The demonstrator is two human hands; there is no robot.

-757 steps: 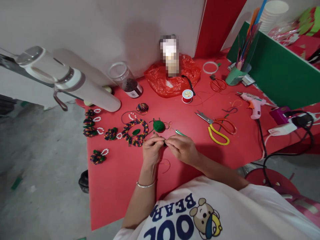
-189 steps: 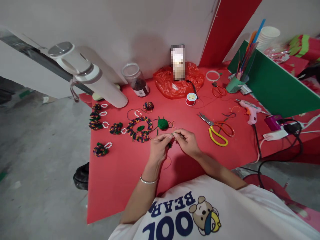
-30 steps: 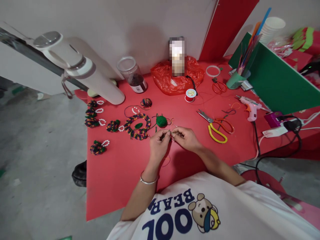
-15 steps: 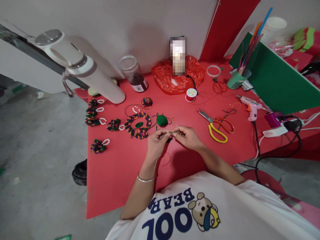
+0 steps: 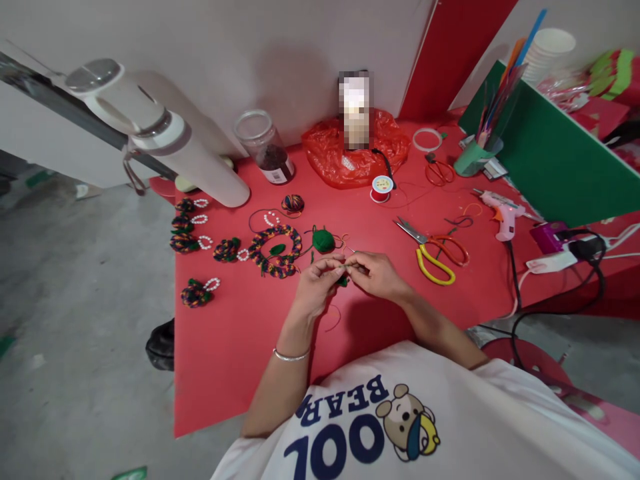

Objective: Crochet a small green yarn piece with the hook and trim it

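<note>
My left hand [image 5: 320, 280] is closed in a pinch on a small piece of green yarn work [image 5: 343, 282], part of which hangs below the fingertips. Facing it, my right hand [image 5: 375, 273] pinches at the same spot, its fingertips almost touching the left ones. A thin metal shaft [image 5: 352, 251] pokes out above the right fingers; its kind is unclear. Just beyond the hands sits a ball of green yarn [image 5: 323, 240]. A multicoloured braided yarn ring [image 5: 255, 252] lies to the left, with a green leaf shape [image 5: 277, 249] inside it.
Several yarn flowers with bead loops [image 5: 197, 292] lie along the left side. Large scissors [image 5: 425, 243] rest right of my hands, near a pink glue gun [image 5: 506, 217] with cables. Behind are a tall white bottle [image 5: 200, 160], a jar [image 5: 265, 147] and a thread spool [image 5: 381, 189].
My left fingers have curled and shifted slightly over the pinch point. The green piece shows a little more below the fingertips. Both hands stay in the same place.
</note>
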